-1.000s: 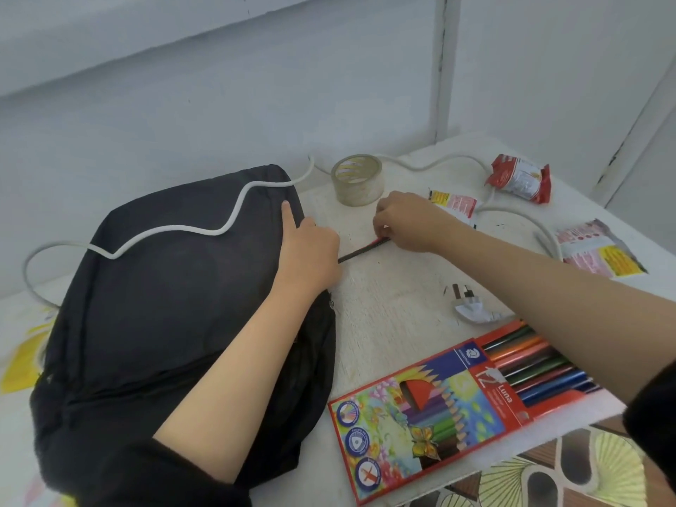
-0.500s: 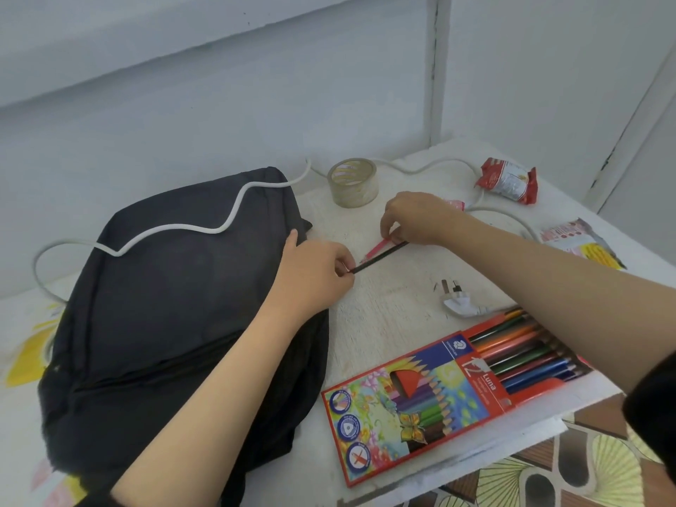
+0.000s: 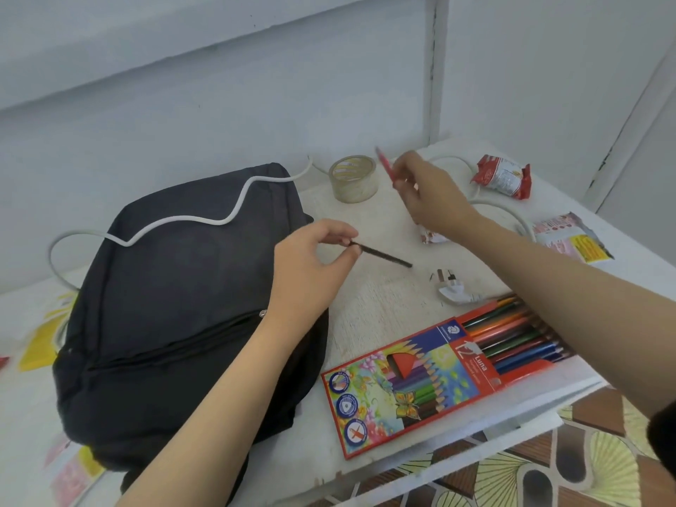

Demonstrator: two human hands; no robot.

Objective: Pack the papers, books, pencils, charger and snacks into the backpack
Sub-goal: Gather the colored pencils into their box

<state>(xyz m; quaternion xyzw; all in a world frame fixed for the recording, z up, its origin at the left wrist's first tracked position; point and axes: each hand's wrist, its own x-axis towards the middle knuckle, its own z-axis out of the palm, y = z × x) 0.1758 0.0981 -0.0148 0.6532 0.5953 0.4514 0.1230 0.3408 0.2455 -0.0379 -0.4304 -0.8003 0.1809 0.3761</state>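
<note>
Separation since a moment ago: my left hand (image 3: 314, 261) now pinches the dark pencil (image 3: 384, 255) just right of the backpack (image 3: 175, 305), while my right hand (image 3: 428, 199) has lifted the pink pencil (image 3: 385, 170), gripped, farther right of it.

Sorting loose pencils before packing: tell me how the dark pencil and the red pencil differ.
Colour: the dark pencil is near black, the red pencil pinkish red. Pose: the dark pencil lies almost level, the red pencil tilts steeply up. Hold: the left hand pinches the dark pencil's end; the right hand grips the red pencil's lower part. Both are outside the pencil box.
</note>
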